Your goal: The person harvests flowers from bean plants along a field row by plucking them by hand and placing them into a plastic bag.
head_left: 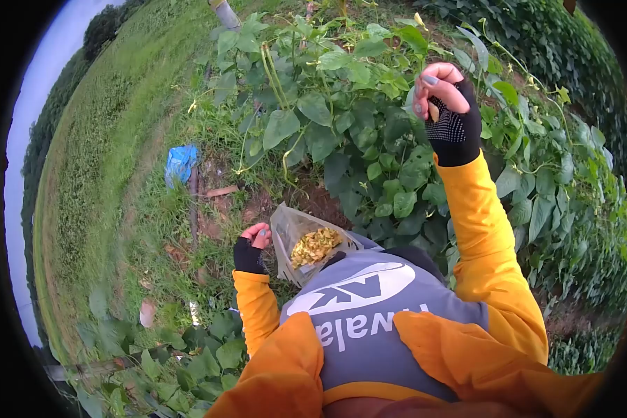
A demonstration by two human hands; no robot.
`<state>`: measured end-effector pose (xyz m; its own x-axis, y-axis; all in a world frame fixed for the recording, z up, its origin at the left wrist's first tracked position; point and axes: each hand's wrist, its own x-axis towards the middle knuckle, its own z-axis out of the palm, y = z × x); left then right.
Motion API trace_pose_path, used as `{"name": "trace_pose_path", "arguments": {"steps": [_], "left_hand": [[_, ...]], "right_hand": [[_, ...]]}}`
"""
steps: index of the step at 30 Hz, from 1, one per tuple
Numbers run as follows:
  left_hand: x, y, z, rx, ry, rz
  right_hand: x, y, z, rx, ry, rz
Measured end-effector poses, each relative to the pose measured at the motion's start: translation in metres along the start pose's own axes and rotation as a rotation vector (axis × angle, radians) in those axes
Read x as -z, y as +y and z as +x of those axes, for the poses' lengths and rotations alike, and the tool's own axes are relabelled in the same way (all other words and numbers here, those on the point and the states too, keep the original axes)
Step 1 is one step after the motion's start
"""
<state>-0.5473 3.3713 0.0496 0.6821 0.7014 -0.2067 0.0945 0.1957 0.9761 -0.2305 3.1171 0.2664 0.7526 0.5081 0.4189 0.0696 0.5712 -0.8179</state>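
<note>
In the head view, the right hand [449,111] was raised over leafy vines [404,167], fingers curled inward; a small pale piece showed at the palm, too small to name, and whether the fingers pinched it, I could not tell. The left hand [252,248] was curled just beside a clear bag [283,233]; its grip was unclear. The bag held yellowish pieces [315,247], its lower end hidden behind the grey shirt [390,334].

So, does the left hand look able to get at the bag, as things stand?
Probably yes: the left hand is right beside the bag, and nothing seems to stand between them. Whether the two touch is hard to tell.
</note>
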Motion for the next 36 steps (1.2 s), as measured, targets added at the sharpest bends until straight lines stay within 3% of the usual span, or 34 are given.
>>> {"name": "trace_pose_path", "arguments": {"steps": [1,2,4,7,8,10,14,15,20,22,26,27,29,30,32,33,36], "left_hand": [[-0.001,0.001,0.002,-0.027,0.013,-0.008],[-0.002,0.003,0.003,-0.027,0.018,-0.017],[-0.001,0.004,0.007,-0.039,0.011,-0.037],[0.003,0.002,0.01,-0.048,0.016,-0.039],[0.006,0.001,0.013,-0.045,0.029,-0.047],[0.013,-0.008,0.018,-0.052,0.057,-0.075],[0.016,-0.009,0.018,-0.01,0.056,-0.088],[0.02,-0.007,0.018,-0.01,0.043,-0.088],[0.047,-0.029,0.02,0.002,0.151,-0.156],[0.055,-0.032,0.018,0.013,0.169,-0.171],[0.063,-0.034,0.02,0.027,0.225,-0.202],[0.065,-0.034,0.021,0.018,0.24,-0.204],[0.069,-0.039,0.023,0.032,0.248,-0.199],[0.071,-0.041,0.024,0.049,0.237,-0.195],[0.073,-0.044,0.024,0.067,0.236,-0.2],[0.075,-0.044,0.023,0.075,0.227,-0.188],[0.087,-0.061,0.021,0.089,0.219,-0.177]], "right_hand": [[-0.028,0.022,-0.03,0.001,0.06,-0.173],[-0.039,0.06,-0.053,0.222,-0.139,-0.503],[-0.066,0.127,-0.095,0.401,-0.667,-0.791],[-0.063,0.187,-0.131,-0.108,-1.345,-1.16],[-0.063,0.193,-0.127,-0.111,-1.349,-1.164],[-0.066,0.19,-0.113,0.032,-0.925,-0.869],[-0.06,0.19,-0.099,-0.04,-0.925,-0.822],[-0.056,0.173,-0.09,-0.17,-0.803,-0.905],[0.034,0.085,-0.002,0.013,-0.103,-1.272],[0.079,0.05,0.036,0.027,-0.019,-1.419],[0.176,0.014,0.112,-0.182,0.174,-1.55],[0.198,0.013,0.132,-0.302,0.166,-1.461],[0.232,0.023,0.164,-0.669,0.371,-0.819],[0.25,0.033,0.175,-0.67,0.368,-0.822],[0.274,0.052,0.195,-0.908,0.303,-0.615],[0.271,0.055,0.202,-0.912,0.295,-0.62],[0.25,0.069,0.202,-0.539,0.29,-0.513]]}}
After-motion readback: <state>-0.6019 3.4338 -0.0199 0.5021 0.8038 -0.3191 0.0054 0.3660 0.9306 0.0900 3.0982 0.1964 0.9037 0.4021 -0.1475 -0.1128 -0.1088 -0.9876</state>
